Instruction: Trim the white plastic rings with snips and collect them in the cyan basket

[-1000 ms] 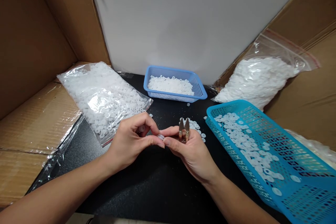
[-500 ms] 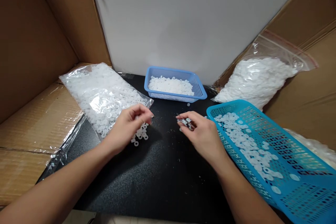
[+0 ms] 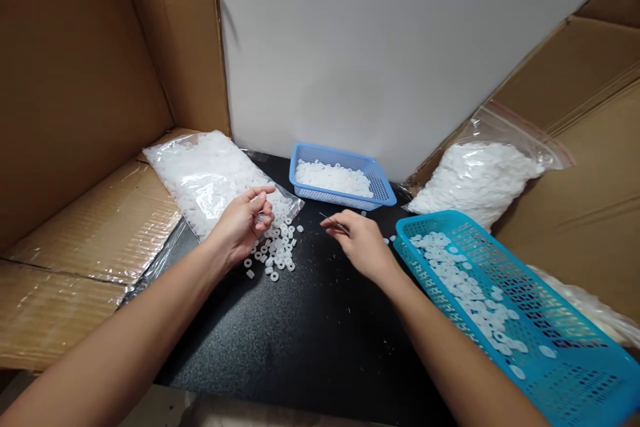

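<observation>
My left hand is turned partly palm up, fingers curled around what looks like a few small white rings, largely hidden. Just below and right of it, a loose pile of white plastic rings lies on the black table. My right hand pinches a thin, dark pointed tool, its tip directed left toward the pile. The fingers cover much of this tool, so its exact kind is unclear. A gap of bare tabletop separates the two hands.
A clear bag of white rings lies at left. At the back is a blue basket of white pieces. A turquoise basket holding white rings and discs is at right, before another filled bag. Cardboard borders the table.
My left hand has rolled palm up, uncovering more of the ring pile. White pieces seen earlier at my right fingers no longer show there; the thin tool is plainer. The view has shifted slightly.
</observation>
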The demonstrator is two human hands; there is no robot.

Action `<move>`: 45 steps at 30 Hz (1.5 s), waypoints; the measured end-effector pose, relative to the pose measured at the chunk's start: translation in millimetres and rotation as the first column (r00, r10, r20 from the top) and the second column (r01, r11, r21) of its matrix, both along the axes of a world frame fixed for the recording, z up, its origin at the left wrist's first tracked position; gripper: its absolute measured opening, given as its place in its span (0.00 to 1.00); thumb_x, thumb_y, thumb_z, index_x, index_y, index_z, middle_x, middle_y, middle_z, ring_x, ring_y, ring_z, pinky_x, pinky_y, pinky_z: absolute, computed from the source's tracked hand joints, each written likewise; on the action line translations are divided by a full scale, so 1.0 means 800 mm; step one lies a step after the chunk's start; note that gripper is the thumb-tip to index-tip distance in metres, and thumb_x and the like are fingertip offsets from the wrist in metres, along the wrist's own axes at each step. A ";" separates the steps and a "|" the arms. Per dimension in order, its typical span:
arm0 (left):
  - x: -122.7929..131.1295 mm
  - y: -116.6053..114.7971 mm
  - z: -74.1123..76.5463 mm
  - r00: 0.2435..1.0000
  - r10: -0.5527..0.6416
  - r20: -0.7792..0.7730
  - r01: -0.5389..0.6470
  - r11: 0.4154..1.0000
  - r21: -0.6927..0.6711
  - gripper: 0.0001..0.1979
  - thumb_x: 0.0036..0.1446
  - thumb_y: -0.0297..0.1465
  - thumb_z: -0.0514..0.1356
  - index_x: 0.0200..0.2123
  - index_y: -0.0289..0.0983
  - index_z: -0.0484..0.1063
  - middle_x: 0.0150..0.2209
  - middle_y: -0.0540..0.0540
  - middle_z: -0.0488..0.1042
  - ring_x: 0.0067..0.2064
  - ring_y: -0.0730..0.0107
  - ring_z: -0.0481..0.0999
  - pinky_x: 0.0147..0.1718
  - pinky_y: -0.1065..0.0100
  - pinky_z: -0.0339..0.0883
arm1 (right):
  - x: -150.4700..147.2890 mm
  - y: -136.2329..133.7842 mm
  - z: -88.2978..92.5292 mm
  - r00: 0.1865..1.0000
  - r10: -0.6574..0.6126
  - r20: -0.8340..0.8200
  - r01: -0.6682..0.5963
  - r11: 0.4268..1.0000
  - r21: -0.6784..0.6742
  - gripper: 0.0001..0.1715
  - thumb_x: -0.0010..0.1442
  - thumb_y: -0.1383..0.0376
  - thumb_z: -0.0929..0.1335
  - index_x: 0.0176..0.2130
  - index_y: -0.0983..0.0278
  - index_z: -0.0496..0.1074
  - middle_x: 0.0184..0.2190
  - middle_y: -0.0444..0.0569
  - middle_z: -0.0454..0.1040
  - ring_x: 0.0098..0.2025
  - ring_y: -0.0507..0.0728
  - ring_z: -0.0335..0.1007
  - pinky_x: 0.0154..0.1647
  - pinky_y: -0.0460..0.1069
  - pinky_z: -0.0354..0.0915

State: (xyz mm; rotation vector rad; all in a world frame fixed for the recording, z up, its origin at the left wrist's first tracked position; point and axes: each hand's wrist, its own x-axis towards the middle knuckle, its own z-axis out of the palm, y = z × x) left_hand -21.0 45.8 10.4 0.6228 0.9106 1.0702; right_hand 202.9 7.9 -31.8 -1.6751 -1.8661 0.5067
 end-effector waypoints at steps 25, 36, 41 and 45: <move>0.028 -0.056 -0.019 0.802 -0.594 -0.061 0.597 0.801 0.046 0.22 0.49 0.47 0.73 0.28 0.32 0.78 0.19 0.55 0.56 0.21 0.82 0.43 0.21 0.69 0.33 | -0.030 -0.067 0.006 0.687 0.040 -0.726 -0.066 0.998 -0.008 0.14 0.59 0.54 0.75 0.40 0.60 0.83 0.29 0.45 0.70 0.32 0.52 0.69 0.34 0.47 0.64; 0.031 -0.053 -0.011 0.808 -0.545 -0.223 0.571 0.818 0.071 0.24 0.43 0.47 0.76 0.24 0.33 0.74 0.19 0.55 0.57 0.22 0.81 0.48 0.21 0.72 0.36 | -0.030 -0.080 0.028 0.751 0.125 -0.649 -0.013 0.984 0.175 0.05 0.58 0.63 0.76 0.33 0.62 0.81 0.29 0.45 0.71 0.29 0.49 0.64 0.25 0.44 0.58; 0.030 -0.054 -0.010 0.796 -0.568 -0.210 0.596 0.795 0.110 0.26 0.46 0.51 0.73 0.27 0.32 0.73 0.21 0.52 0.67 0.19 0.84 0.50 0.18 0.74 0.38 | -0.031 -0.081 0.026 0.676 0.125 -0.726 -0.023 0.989 0.149 0.05 0.56 0.64 0.77 0.33 0.62 0.80 0.29 0.43 0.73 0.29 0.48 0.67 0.27 0.43 0.61; 0.031 -0.055 -0.012 0.802 -0.561 -0.204 0.589 0.799 0.119 0.25 0.56 0.52 0.67 0.32 0.33 0.74 0.27 0.49 0.76 0.14 0.87 0.52 0.14 0.73 0.37 | -0.032 -0.081 0.028 0.626 0.140 -0.767 -0.024 0.987 0.160 0.03 0.56 0.67 0.76 0.32 0.62 0.79 0.28 0.44 0.74 0.29 0.48 0.68 0.28 0.42 0.64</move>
